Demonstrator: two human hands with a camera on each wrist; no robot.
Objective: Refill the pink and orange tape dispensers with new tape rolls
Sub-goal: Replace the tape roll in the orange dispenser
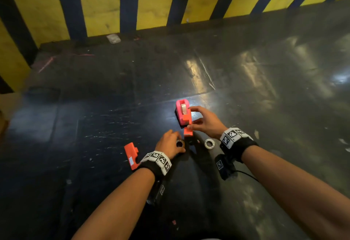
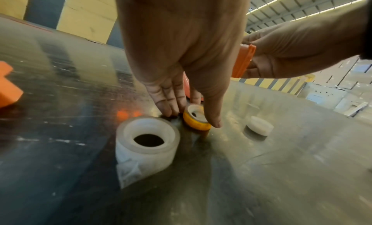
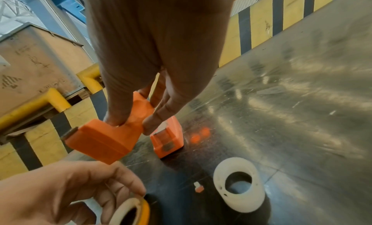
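Gripping an orange dispenser half (image 3: 104, 139), the right hand (image 1: 207, 121) hovered beside the pink dispenser (image 1: 182, 111).
Below-left, the left hand (image 1: 169, 144) pinched a yellow tape roll (image 2: 196, 118) on the bench (image 1: 265, 97).

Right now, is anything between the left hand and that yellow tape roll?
No. The left hand is already on the yellow tape roll, fingers touching its sides. The clear tape roll stands beside it, nearer the wrist, not between.
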